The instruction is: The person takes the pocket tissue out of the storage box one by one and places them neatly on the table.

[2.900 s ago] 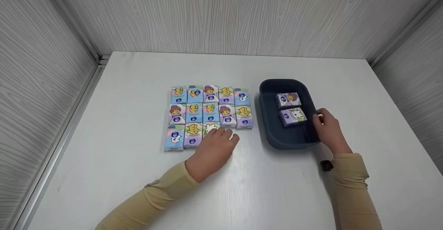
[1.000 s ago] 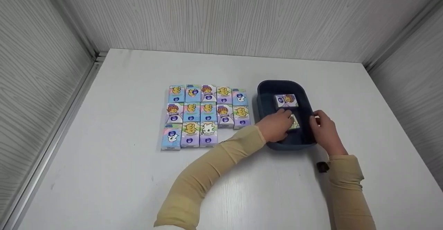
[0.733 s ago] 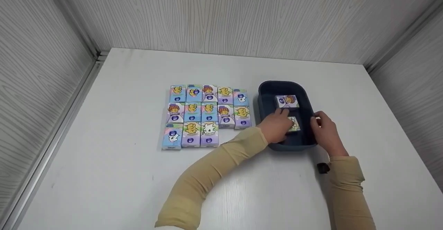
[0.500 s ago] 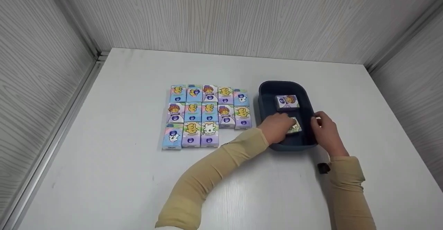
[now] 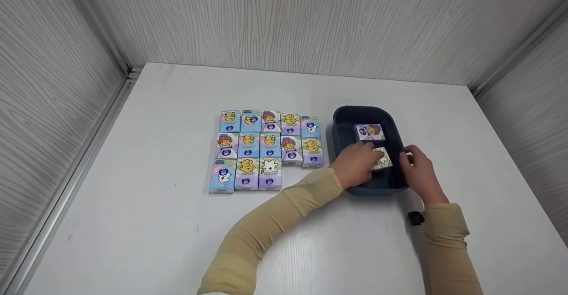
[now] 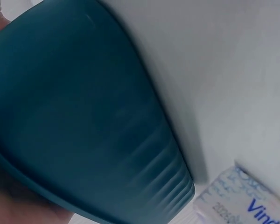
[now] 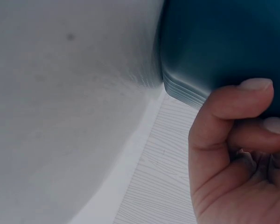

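In the head view my left hand [image 5: 355, 164] reaches inside a dark blue plastic bin [image 5: 377, 192]. Its fingers grip a small tissue pack [image 5: 383, 160] with a white cartoon figure, partly covered by the hand. Behind it in the bin lies another purple tissue pack [image 5: 369, 132]. At the bin's right side my right hand [image 5: 418, 171] holds the rim; the right wrist view shows curled fingers [image 7: 214, 116] against the outer wall. The left wrist view shows the bin's outside wall [image 6: 84, 102], with part of the left hand [image 6: 28, 210] beyond the rim.
Left of the bin, several flat tissue packs [image 5: 248, 146] lie in three close rows on the white table [image 5: 155, 224]. Grey wood-grain panels [image 5: 284, 24] enclose the back and sides. A small black object [image 5: 416, 218] sits by the right cuff.
My left hand has moved from the front row of packs into the bin. Over the last second, the gripped pack has turned and shifted slightly right. My right hand stays at the rim.
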Available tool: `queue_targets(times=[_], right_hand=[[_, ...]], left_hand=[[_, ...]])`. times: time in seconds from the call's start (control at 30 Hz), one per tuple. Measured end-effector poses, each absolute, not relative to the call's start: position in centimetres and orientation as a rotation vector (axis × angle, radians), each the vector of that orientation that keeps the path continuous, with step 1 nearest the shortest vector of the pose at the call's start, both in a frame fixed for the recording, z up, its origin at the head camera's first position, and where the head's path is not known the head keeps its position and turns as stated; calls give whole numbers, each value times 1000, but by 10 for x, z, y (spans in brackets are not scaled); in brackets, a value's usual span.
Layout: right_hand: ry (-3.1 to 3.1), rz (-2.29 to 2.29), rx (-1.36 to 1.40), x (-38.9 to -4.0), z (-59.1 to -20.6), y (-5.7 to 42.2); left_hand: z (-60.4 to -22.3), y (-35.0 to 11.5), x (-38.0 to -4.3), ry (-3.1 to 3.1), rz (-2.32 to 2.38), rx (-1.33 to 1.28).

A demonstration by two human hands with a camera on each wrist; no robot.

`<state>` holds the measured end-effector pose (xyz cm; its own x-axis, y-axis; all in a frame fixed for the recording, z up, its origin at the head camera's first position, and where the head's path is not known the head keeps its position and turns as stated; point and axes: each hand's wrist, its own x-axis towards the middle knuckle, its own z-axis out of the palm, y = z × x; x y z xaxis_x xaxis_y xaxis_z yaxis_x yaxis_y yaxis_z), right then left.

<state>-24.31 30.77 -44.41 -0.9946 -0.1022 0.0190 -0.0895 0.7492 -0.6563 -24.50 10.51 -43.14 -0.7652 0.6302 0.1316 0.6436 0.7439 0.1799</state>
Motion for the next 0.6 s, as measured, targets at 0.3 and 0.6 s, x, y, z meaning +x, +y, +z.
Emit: queue_targets(times=[0.3, 0.6], right_hand=[[2908, -1114, -164, -242, -442, 307], [2921, -1099, -157, -242, -442, 307]], left_hand=[[-418, 85, -234, -2755, -440, -967], [-397, 46, -214, -2665, -615, -893]])
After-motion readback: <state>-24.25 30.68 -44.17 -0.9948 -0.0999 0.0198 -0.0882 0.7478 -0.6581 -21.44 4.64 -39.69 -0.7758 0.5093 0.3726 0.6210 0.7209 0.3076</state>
